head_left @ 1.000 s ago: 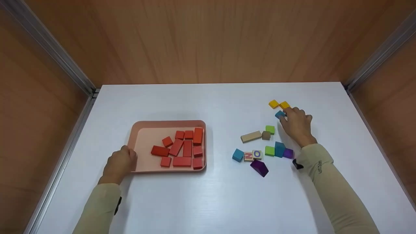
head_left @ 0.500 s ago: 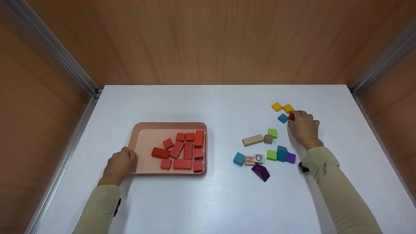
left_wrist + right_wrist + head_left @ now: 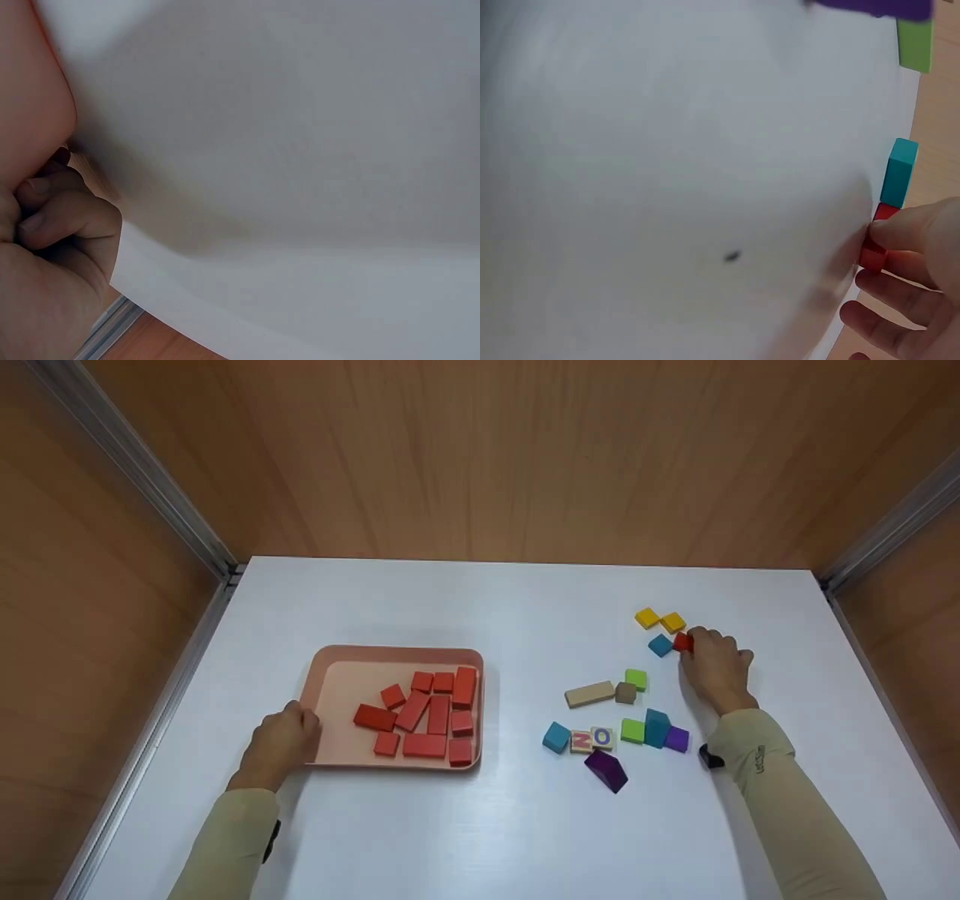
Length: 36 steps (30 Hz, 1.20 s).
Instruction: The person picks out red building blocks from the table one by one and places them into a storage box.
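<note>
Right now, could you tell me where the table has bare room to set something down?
The middle strip between the pink tray and the loose blocks is bare, as are the far edge and near edge. It is crowded around the right hand, which pinches a red block.

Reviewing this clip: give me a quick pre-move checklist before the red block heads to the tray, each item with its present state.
1. Right hand pinches the red block: ok.
2. Block lifted off the table: cannot tell.
3. Blue block apart from the red one: not ok, they look to be touching.
4. Left hand holds the pink tray at its edge: ok.
5. Bare floor left in the tray: ok, on its left side.
</note>
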{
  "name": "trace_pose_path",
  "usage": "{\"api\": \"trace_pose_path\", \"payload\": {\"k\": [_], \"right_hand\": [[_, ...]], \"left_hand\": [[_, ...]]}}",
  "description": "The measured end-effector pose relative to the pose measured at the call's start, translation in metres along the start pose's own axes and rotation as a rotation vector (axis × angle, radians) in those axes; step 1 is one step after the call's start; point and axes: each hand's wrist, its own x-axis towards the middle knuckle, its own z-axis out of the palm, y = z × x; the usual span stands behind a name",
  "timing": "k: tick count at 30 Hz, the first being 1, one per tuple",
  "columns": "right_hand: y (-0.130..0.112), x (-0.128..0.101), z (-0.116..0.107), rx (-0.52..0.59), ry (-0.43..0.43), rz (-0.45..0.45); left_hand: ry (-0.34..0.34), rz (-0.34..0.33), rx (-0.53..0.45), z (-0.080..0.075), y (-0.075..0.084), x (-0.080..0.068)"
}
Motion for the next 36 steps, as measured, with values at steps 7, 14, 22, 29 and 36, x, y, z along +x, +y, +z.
{"api": "trace_pose_path", "payload": {"k": [7, 14, 22, 29, 36], "right_hand": [[0.001, 0.001, -0.003, 0.019, -0.004, 0.02], [-0.015, 0.006, -0.008, 0.021, 0.002, -0.01], [-0.038, 0.009, -0.01, 0.007, 0.011, -0.072], [-0.062, 0.007, -0.008, 0.048, 0.032, -0.146], [-0.107, 0.003, 0.001, 0.052, 0.025, -0.26]], "left_hand": [[0.008, 0.015, 0.001, 0.001, 0.002, 0.002], [0.005, -0.025, -0.011, 0.004, 0.008, 0.003], [0.035, -0.005, -0.025, 0.012, 0.022, 0.008], [0.049, 0.01, -0.011, 0.017, 0.034, 0.013], [0.05, -0.005, -0.031, 0.019, 0.044, 0.014]]}}
